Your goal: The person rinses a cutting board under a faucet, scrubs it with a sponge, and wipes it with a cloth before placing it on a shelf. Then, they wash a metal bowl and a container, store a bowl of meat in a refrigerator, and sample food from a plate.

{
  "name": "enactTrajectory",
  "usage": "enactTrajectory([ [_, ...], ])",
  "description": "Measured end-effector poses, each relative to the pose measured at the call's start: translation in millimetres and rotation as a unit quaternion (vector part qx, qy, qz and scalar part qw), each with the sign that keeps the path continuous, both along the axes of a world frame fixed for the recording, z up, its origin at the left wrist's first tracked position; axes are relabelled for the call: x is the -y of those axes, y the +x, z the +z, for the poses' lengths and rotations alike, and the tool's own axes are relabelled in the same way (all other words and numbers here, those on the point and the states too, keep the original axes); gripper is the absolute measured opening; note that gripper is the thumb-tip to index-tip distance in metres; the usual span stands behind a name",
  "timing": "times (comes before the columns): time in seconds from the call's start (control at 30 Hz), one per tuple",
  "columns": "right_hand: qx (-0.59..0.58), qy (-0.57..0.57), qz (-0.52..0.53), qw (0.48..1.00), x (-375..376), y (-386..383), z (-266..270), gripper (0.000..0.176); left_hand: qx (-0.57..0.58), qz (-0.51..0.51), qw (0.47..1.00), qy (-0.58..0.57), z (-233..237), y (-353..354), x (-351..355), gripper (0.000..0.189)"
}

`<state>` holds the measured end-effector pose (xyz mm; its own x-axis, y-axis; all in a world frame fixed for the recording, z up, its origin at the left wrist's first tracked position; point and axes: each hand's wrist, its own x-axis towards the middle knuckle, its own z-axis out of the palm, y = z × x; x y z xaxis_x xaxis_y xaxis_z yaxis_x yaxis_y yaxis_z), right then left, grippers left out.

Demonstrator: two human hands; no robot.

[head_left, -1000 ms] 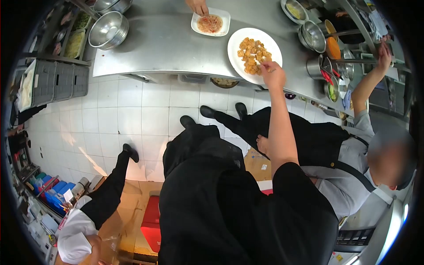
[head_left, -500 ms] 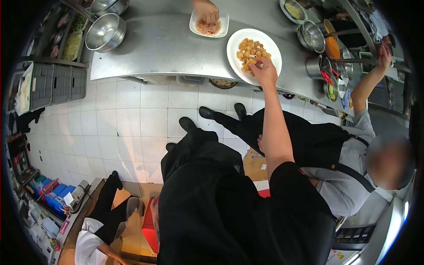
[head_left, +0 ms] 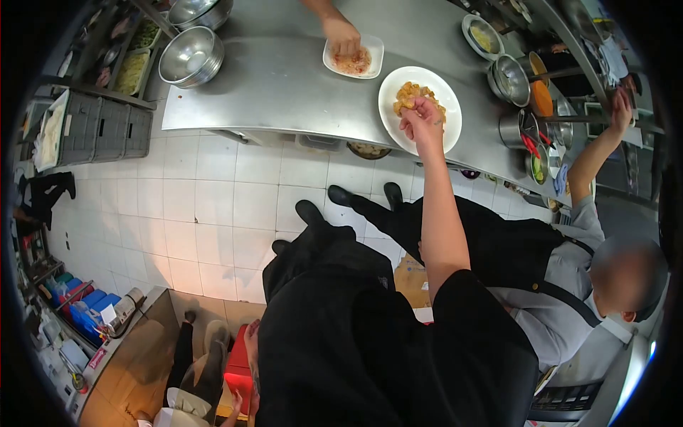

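Observation:
My right hand (head_left: 425, 127) reaches over a round white plate (head_left: 445, 89). Its thumb and fingers are pinched around a golden-brown food chunk (head_left: 407, 105), just above the other browned chunks (head_left: 421, 90) on the plate. The fingers partly cover the pile. Low at my left side, my left hand (head_left: 252, 340) hangs beside my black apron, close to a red box (head_left: 239, 373); its fingers do not show clearly. Across the steel counter (head_left: 284, 92), another person's hand (head_left: 343, 37) dips into a square white dish (head_left: 377, 53) of reddish, wet food.
Stacked steel bowls (head_left: 191, 58) stand at the counter's left end. Toward the right are more bowls (head_left: 509, 78) and a pot with red-handled tools (head_left: 514, 130). A co-worker in a grey shirt (head_left: 523, 302) stands close at my right. Grey crates (head_left: 99, 132) are at far left.
My right hand has drawn back and lifted slightly from the pile, pinching a chunk. The view has shifted, moving the counter items right and down. A person at lower left has moved.

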<state>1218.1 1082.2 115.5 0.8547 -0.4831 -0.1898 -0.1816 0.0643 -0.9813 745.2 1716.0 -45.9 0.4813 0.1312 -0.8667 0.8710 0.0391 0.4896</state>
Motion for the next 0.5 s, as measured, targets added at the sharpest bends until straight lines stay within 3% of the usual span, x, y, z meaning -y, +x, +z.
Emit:
enactTrajectory([
  [0.07,-0.006,0.014,0.016,1.0,-5.6,-7.0,3.7,0.019,-0.001,0.003,1.0,0.001,0.3,-0.6,4.0,0.033],
  [0.13,0.03,0.116,-0.003,0.993,-11.2,-15.4,3.6,0.028,-0.004,0.004,1.0,0.002,0.2,-1.4,7.4,0.033],
  [0.27,0.042,0.128,-0.018,0.991,-29.1,-21.6,13.8,0.035,-0.011,0.008,1.0,0.005,-0.2,-1.3,13.3,0.033],
  [0.33,-0.006,0.12,0.042,0.992,-30.9,-19.0,11.5,0.038,-0.012,0.008,1.0,0.006,0.5,1.1,16.7,0.033],
  [0.5,-0.046,0.059,0.098,0.992,-23.9,22.4,2.2,0.028,-0.025,0.017,0.999,0.024,15.8,11.8,25.6,0.033],
])
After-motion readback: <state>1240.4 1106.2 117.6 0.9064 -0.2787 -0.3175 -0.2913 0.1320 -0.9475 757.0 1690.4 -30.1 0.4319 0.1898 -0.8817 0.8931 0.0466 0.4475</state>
